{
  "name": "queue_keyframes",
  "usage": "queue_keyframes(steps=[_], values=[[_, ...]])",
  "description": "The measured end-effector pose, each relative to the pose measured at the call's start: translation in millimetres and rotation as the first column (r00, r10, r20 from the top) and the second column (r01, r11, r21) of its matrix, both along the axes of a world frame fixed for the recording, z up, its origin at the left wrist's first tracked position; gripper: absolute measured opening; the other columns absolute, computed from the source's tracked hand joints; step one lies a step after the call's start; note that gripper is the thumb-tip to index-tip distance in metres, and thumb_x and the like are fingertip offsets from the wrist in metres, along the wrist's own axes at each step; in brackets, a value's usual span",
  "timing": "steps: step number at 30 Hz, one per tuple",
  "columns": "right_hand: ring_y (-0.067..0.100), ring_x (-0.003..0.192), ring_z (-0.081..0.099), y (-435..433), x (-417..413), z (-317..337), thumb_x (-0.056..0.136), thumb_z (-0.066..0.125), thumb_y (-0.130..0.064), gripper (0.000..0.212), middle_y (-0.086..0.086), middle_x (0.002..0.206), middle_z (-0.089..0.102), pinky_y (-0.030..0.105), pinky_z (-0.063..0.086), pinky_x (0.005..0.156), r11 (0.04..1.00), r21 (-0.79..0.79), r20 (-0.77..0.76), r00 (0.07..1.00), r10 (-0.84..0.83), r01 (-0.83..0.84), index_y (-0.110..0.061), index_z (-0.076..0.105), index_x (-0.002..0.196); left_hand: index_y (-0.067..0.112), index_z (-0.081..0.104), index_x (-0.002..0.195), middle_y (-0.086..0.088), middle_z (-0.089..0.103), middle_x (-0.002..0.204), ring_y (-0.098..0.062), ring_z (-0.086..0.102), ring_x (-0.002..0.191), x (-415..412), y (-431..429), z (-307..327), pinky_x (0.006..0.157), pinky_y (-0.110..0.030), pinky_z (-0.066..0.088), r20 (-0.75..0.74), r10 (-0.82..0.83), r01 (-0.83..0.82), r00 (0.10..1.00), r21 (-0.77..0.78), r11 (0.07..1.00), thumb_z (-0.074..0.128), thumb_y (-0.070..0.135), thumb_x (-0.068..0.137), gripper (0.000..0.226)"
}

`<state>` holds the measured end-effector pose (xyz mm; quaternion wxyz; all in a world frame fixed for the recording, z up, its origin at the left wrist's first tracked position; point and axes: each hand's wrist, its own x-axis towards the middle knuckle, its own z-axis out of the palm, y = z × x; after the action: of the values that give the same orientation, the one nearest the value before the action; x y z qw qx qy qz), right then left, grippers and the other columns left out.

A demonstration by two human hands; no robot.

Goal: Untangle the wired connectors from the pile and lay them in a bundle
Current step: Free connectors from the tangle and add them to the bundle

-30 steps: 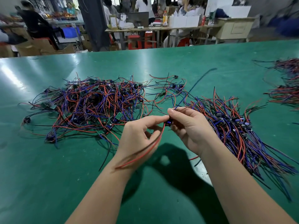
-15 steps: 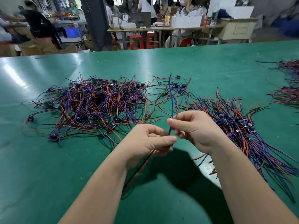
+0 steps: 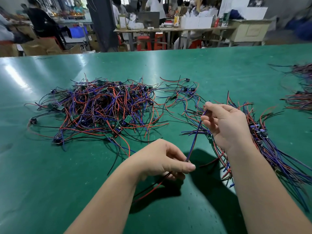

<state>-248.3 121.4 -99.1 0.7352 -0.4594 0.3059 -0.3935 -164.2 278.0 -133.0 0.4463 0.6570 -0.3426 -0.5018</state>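
Reached in from the near edge on two bare forearms, both hands lifted just above the green matte surface (image 3: 50, 183). Held the left hand (image 3: 162, 161) lower and nearer, knuckles up, wrist bent down. Grip closed there, thumb laid against curled fingers, on the near end of a thin blue-violet wire (image 3: 194, 139); a red and a black wire (image 3: 152, 186) trailed back under the palm toward the near left. Could not tell whether a connector sat inside those fingers. Held the right hand (image 3: 226, 124) higher, farther and to the right, palm turned left. Grip pinched there, thumb and forefinger on the far end of the same wire, remaining fingers loosely curled. Drew that wire taut and slanting between the two grips. Tangled pile of red, blue and black wired connectors (image 3: 101, 108) spread far left, apart from both hands. Combed bundle of like wires (image 3: 270, 149) laid right, partly behind the right forearm. More wire heaps (image 3: 300, 98) at the far right edge.
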Motion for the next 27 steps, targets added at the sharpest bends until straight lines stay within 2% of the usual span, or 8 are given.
queue_keyframes(steps=[2,5,8,11,14,17,21,27], values=[[0.013,0.043,0.063,0,2,-1,0.093,0.057,-0.013,0.023,0.001,0.05,0.06,0.016,0.046,0.039,1.0,0.001,0.031,0.999,-0.019,0.019,-0.005,0.057,0.072,0.012,0.072,0.077,-0.003,0.071,0.071,-0.01,0.064,0.057,2,1,0,0.055,-0.021,0.052,-0.022,0.009,-0.01,1.0,-0.015,1.0,0.08,0.02,0.074,0.012],[0.021,0.061,0.068,-1,7,-6,0.1,0.046,-0.02,0.02,0.01,0.083,0.058,0.021,0.053,0.052,1.0,0.011,0.056,0.998,-0.015,0.014,-0.004,0.056,0.094,0.011,0.073,0.067,-0.004,0.071,0.07,-0.009,0.062,0.053,5,-2,2,0.052,-0.02,0.051,-0.089,0.117,-0.125,0.989,-0.093,0.988,0.08,0.031,0.063,0.021],[0.018,0.069,0.062,7,11,-14,0.094,0.054,-0.014,0.011,0.004,0.095,0.055,0.024,0.049,0.056,0.971,-0.213,-0.198,0.978,0.065,-0.108,-0.017,0.054,0.104,0.007,0.07,0.068,-0.006,0.07,0.067,-0.007,0.061,0.051,8,-9,-2,0.048,-0.017,0.049,-0.174,0.387,-0.416,0.906,-0.184,0.891,0.074,0.032,0.06,0.027],[0.012,0.07,0.06,26,10,-21,0.081,0.067,-0.016,0.015,-0.003,0.089,0.063,0.029,0.052,0.067,0.774,-0.487,-0.479,0.865,0.15,-0.404,-0.028,0.067,0.09,0.0,0.067,0.073,-0.008,0.068,0.064,-0.01,0.063,0.05,14,-14,-7,0.048,-0.019,0.053,-0.264,0.551,-0.603,0.792,-0.199,0.772,0.069,0.029,0.075,0.029],[0.005,0.071,0.061,40,9,-24,0.074,0.075,-0.031,0.021,-0.011,0.089,0.061,0.023,0.048,0.072,0.53,-0.637,-0.66,0.751,0.0,-0.56,-0.028,0.07,0.094,0.005,0.069,0.066,-0.011,0.069,0.066,-0.012,0.063,0.05,17,-14,-7,0.049,-0.021,0.055,-0.281,0.592,-0.649,0.755,-0.198,0.734,0.062,0.03,0.089,0.034],[0.009,0.07,0.06,46,7,-24,0.073,0.079,-0.031,0.022,-0.006,0.084,0.06,0.019,0.043,0.067,0.451,-0.723,-0.621,0.779,-0.09,-0.524,-0.022,0.071,0.092,0.008,0.071,0.062,-0.009,0.065,0.056,-0.011,0.056,0.043,11,-14,-5,0.044,-0.018,0.05,-0.227,0.568,-0.612,0.791,-0.272,0.743,0.062,0.029,0.089,0.035],[0.009,0.064,0.057,50,7,-20,0.069,0.074,-0.006,0.037,-0.009,0.081,0.06,0.013,0.043,0.062,0.503,-0.769,-0.472,0.881,-0.028,-0.396,-0.024,0.062,0.099,0.005,0.066,0.076,-0.007,0.068,0.062,-0.015,0.06,0.057,6,-16,-2,0.059,-0.029,0.059,-0.226,0.585,-0.627,0.779,-0.323,0.709,0.075,0.025,0.073,0.022],[0.009,0.072,0.056,51,8,-20,0.063,0.077,-0.005,0.03,-0.008,0.08,0.062,0.017,0.044,0.068,0.42,-0.802,-0.486,0.873,-0.046,-0.425,-0.017,0.065,0.087,0.001,0.066,0.068,-0.012,0.066,0.062,-0.016,0.058,0.051,10,-13,-2,0.057,-0.028,0.056,-0.127,0.623,-0.631,0.772,-0.274,0.726,0.078,0.021,0.073,0.024]])
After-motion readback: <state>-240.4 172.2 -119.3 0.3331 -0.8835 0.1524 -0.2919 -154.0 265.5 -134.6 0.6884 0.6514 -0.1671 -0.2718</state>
